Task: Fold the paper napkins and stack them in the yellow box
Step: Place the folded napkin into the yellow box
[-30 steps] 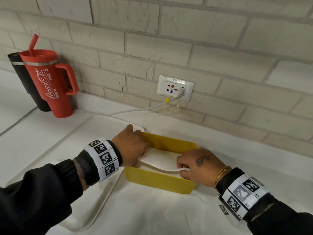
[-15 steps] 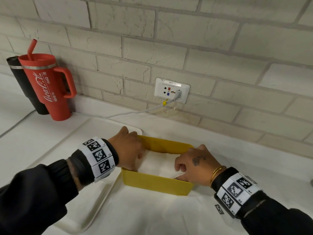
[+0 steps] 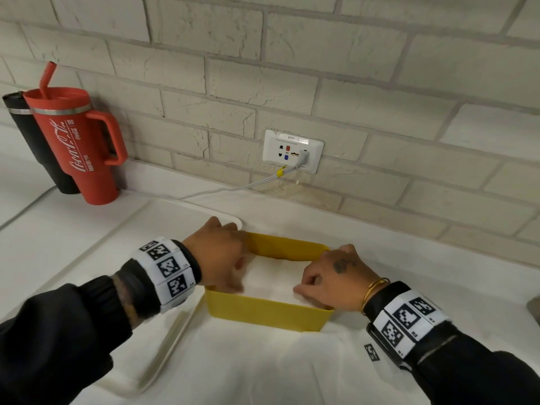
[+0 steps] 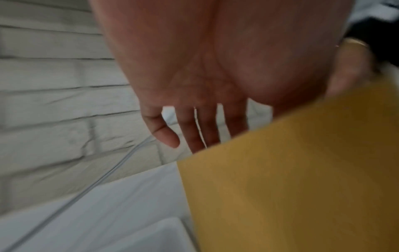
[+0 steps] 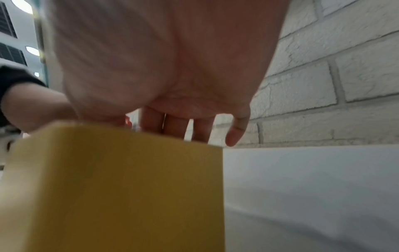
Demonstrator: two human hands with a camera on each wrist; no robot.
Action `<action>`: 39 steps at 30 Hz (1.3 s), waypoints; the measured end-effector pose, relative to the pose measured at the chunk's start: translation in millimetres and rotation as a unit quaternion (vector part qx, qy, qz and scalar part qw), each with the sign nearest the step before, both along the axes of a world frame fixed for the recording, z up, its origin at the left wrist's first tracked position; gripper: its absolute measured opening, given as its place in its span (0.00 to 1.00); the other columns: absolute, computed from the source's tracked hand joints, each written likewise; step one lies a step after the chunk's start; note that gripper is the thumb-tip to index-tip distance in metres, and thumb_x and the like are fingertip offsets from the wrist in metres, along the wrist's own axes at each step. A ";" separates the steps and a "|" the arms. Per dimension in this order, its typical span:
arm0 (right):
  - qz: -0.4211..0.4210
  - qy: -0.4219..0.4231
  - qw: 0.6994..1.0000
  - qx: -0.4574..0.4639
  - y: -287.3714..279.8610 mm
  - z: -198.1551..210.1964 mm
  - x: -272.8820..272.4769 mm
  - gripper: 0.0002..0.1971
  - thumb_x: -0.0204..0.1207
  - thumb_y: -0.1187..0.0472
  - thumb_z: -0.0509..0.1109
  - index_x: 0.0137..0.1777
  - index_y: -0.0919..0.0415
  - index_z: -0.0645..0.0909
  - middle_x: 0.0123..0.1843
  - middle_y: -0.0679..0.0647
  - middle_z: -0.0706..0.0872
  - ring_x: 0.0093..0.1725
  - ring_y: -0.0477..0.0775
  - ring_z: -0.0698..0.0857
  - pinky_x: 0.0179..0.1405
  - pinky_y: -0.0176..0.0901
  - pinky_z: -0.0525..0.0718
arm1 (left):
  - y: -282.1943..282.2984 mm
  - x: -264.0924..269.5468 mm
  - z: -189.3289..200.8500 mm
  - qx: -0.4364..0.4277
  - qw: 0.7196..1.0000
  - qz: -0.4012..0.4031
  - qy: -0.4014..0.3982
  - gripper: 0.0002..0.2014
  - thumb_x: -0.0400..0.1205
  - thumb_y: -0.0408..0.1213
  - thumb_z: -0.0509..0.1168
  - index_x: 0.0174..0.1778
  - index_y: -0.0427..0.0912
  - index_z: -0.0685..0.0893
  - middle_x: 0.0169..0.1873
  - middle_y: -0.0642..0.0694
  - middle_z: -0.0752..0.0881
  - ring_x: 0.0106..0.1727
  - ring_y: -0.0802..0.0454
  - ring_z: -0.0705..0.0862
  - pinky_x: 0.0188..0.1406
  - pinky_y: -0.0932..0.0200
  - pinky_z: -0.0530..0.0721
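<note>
I note the napkin (image 3: 271,276), held above the box (image 3: 263,312) a second ago, now lies inside between my hands; left hand (image 3: 217,254) relaxed, right hand (image 3: 330,277) curled, holding nothing visible.

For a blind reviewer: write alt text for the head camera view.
Two hands reach into a yellow box on a white counter, the left hand and right hand at opposite ends of the white napkins inside. A red tumbler with a straw stands at the far left against the brick wall, where a cable is plugged into an outlet.
</note>
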State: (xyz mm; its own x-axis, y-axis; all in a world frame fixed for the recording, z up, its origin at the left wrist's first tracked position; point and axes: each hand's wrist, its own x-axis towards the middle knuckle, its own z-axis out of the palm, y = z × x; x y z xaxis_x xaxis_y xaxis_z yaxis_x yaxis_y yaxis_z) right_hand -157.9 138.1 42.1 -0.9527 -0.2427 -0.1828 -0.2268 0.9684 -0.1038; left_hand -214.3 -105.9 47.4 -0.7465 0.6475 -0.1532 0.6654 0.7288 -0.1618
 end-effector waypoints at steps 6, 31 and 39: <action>0.022 -0.059 0.998 -0.008 -8.5 17.5 18.9 0.31 0.88 0.36 0.48 0.29 0.52 0.75 0.31 0.49 0.80 0.37 0.44 0.76 0.86 0.53 0.49 | -37.1 4.9 -3.7 0.245 0.935 0.241 -0.087 0.19 0.86 0.51 0.66 0.71 0.48 0.79 0.46 0.47 0.89 0.44 0.52 0.88 0.44 0.57 0.84; -0.012 -0.144 0.982 0.118 -29.1 25.7 -0.2 0.17 0.89 0.50 0.47 0.55 0.53 0.77 0.55 0.51 0.82 0.68 0.57 0.77 0.82 0.74 0.43 | -32.7 13.9 -42.5 0.336 0.914 0.225 -0.042 0.13 0.90 0.42 0.59 0.58 0.40 0.87 0.38 0.40 0.89 0.40 0.40 0.87 0.46 0.47 0.87; 0.034 -0.177 0.983 -0.045 -70.6 25.3 -7.9 0.20 0.90 0.51 0.53 0.60 0.61 0.83 0.62 0.59 0.85 0.61 0.61 0.83 0.66 0.55 0.82 | -30.2 16.0 -49.2 0.358 0.912 0.202 -0.018 0.13 0.90 0.41 0.60 0.57 0.37 0.87 0.34 0.40 0.88 0.38 0.39 0.85 0.44 0.46 0.85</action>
